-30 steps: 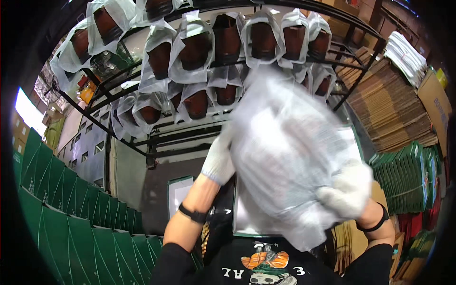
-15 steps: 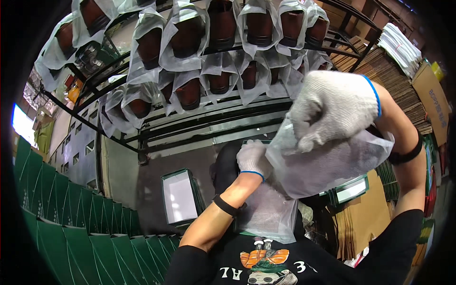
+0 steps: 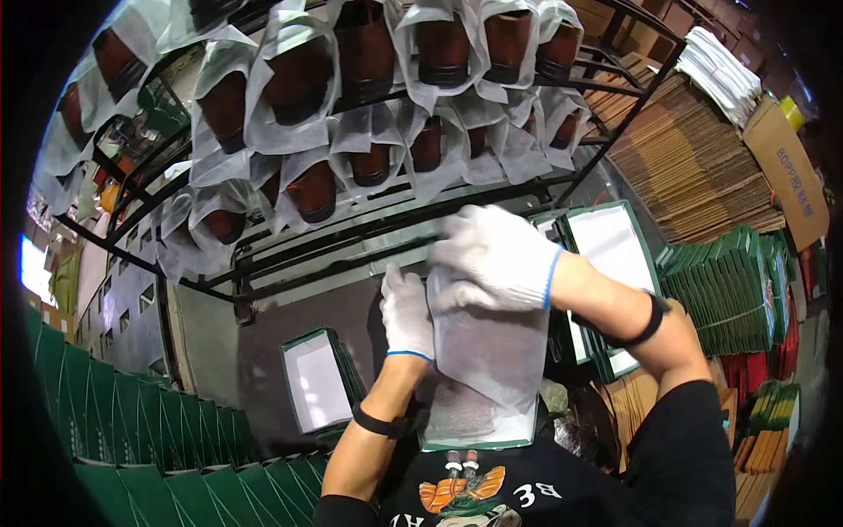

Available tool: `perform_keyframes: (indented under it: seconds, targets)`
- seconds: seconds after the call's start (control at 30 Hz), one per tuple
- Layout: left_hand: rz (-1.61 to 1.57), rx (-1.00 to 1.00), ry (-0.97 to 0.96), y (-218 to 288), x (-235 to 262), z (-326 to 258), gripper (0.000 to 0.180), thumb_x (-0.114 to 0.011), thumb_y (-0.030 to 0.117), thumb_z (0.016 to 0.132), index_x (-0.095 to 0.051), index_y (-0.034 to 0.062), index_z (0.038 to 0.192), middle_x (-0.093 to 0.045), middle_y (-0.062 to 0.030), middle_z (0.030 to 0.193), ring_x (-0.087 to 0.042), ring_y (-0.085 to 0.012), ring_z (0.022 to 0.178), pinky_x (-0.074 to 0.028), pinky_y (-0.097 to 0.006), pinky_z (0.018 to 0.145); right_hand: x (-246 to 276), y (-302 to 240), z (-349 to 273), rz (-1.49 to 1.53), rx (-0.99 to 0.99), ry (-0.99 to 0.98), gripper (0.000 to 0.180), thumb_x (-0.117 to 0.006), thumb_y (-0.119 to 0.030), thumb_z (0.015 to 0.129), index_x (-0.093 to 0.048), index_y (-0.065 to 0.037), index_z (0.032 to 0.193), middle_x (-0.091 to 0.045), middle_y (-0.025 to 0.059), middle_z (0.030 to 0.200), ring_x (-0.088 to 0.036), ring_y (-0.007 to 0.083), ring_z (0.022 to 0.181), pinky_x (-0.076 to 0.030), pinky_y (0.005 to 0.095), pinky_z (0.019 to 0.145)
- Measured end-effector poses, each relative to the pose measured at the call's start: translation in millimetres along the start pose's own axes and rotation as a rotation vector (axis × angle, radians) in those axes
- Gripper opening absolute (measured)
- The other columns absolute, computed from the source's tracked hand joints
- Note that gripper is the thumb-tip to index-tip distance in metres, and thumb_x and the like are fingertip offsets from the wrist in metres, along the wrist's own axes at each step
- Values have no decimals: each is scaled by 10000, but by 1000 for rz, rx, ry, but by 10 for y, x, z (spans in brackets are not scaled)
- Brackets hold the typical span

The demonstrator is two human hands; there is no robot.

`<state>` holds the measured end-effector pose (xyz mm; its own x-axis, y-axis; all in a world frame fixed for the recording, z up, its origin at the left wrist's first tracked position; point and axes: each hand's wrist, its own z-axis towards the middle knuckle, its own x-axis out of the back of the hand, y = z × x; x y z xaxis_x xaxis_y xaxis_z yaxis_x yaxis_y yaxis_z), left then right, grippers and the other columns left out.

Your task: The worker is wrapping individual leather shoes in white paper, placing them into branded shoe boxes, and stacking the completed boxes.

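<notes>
A green box with a white inside (image 3: 479, 436) lies on my lap. Over it is a translucent white cloth bag (image 3: 492, 347) with a greyish bulk showing through. My right hand (image 3: 500, 259), in a white knit glove with a blue cuff, grips the upper end of this bag; its fingertips are smeared by motion. Beside the bag's left edge, my left hand (image 3: 407, 316), gloved alike, has its fingers stretched out, pointing away from me. A second pale layer shows in the box beneath the bag's lower edge.
A black rack (image 3: 369, 255) ahead carries rows of brown shoes (image 3: 364, 53) in white bags. An open green-and-white box (image 3: 318, 378) lies to the left, another (image 3: 610, 246) to the right. Green boxes (image 3: 149, 430) line the lower left; flattened cardboard (image 3: 694, 158) is stacked at right.
My right hand has come down and left, bringing the bag from the right to over the lap box. My left hand has shifted left and its fingers have straightened. The view has turned slightly.
</notes>
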<state>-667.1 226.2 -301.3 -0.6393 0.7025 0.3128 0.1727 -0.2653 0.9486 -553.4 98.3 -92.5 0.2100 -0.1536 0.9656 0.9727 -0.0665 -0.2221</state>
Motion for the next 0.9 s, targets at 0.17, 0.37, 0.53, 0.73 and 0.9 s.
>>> perform_keyframes:
  seconds: [0.17, 0.37, 0.53, 0.73, 0.9]
  targets:
    - [341, 39, -475, 460, 261, -44, 205, -661, 140, 1026, -626, -2, 1171, -640, -280, 1223, -623, -483, 1224, -525, -543, 968, -1248, -483, -528, -109, -373, 173, 171, -721, -264, 853, -748, -102, 809, -732, 117, 896, -703, 332, 874, -543, 499, 818]
    - [183, -575, -325, 865, 357, -54, 401, -596, 149, 1045, -622, -3, 1415, -636, -260, 1436, -602, -446, 1358, -464, -512, 1165, -389, -176, -784, -286, -487, 647, 356, -730, -309, 920, -762, -30, 1139, -738, 185, 1083, -720, 394, 1049, -568, 486, 950]
    - [180, -542, -563, 562, 282, 233, 307, -558, 200, 1075, -729, 9, 1244, -720, -231, 1287, -642, -441, 1252, -491, -489, 1084, -378, -346, -1072, -83, -607, 275, 397, -713, -394, 957, -790, -28, 1088, -703, 211, 946, -704, 409, 933, -568, 479, 854]
    - [274, -431, -614, 554, 125, 84, 172, -675, 129, 974, -748, 19, 1084, -700, -219, 1261, -652, -447, 1234, -500, -524, 1078, -989, -15, -1267, -218, -743, 383, 274, -715, -312, 941, -807, -55, 925, -689, 186, 955, -628, 400, 1034, -497, 523, 939]
    - [374, -798, -335, 845, 55, 46, 284, -675, 136, 974, -718, 26, 1232, -658, -246, 1371, -618, -456, 1286, -485, -547, 1111, -1178, 73, -1391, 69, -764, 717, 232, -757, -144, 928, -755, -25, 1127, -683, 197, 1184, -646, 406, 1143, -527, 493, 1009]
